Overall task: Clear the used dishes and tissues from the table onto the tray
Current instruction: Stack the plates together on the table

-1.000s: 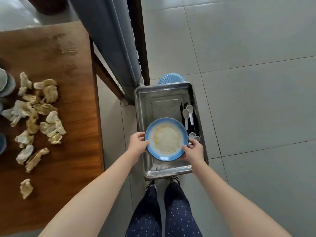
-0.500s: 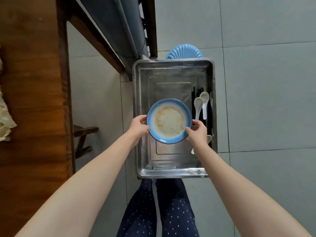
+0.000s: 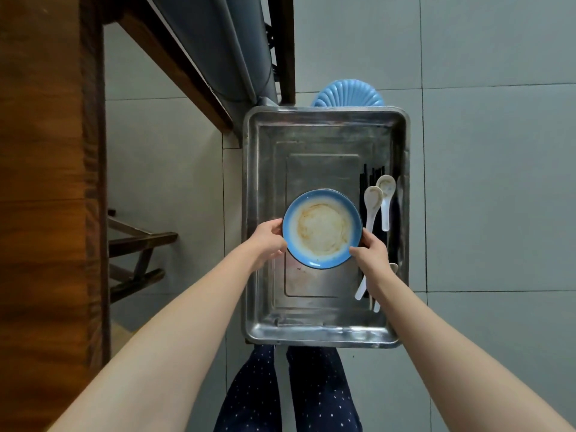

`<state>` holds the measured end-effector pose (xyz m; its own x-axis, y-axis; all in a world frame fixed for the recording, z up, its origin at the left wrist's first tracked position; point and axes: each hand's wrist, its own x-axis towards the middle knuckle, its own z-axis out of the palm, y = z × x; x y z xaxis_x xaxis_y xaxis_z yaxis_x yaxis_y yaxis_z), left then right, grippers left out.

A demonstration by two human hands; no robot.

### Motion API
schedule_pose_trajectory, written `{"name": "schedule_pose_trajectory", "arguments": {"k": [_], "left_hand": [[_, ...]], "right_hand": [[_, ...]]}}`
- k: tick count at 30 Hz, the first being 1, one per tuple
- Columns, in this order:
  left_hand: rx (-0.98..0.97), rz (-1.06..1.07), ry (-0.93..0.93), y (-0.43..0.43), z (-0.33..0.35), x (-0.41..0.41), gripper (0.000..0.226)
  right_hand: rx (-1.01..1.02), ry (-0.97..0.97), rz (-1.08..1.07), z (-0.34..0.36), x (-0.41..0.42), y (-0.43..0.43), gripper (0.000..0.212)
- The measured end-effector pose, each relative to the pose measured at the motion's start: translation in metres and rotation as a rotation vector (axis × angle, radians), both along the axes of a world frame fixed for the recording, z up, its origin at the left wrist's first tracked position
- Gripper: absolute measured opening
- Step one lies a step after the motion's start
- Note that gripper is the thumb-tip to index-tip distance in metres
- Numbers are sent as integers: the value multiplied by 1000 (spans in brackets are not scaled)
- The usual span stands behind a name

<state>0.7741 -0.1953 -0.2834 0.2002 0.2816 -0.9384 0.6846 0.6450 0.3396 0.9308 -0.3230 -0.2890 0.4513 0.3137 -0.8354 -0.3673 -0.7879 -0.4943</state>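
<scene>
A blue plate (image 3: 322, 229) with brown food stains is over the middle of a metal tray (image 3: 324, 333). My left hand (image 3: 269, 240) grips the plate's left rim and my right hand (image 3: 371, 252) grips its right rim. Whether the plate touches the tray floor I cannot tell. Along the tray's right side lie several white spoons (image 3: 378, 198) and black chopsticks (image 3: 369, 177), partly hidden by my right wrist.
The wooden table (image 3: 43, 182) fills the left edge, with a stool frame (image 3: 137, 244) under it. A blue ribbed stool (image 3: 347, 95) peeks out beyond the tray's far end. Grey tiled floor lies to the right. My legs stand just below the tray.
The view has swung right, so the tissues on the table have left the frame. Both hands have carried the plate further along the tray, toward its middle.
</scene>
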Motion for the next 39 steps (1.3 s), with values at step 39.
{"name": "schedule_pose_trajectory", "arguments": {"k": [39], "left_hand": [[647, 669, -120, -35, 364, -246, 34]], "right_hand": [[493, -56, 513, 346, -180, 61, 29]]}}
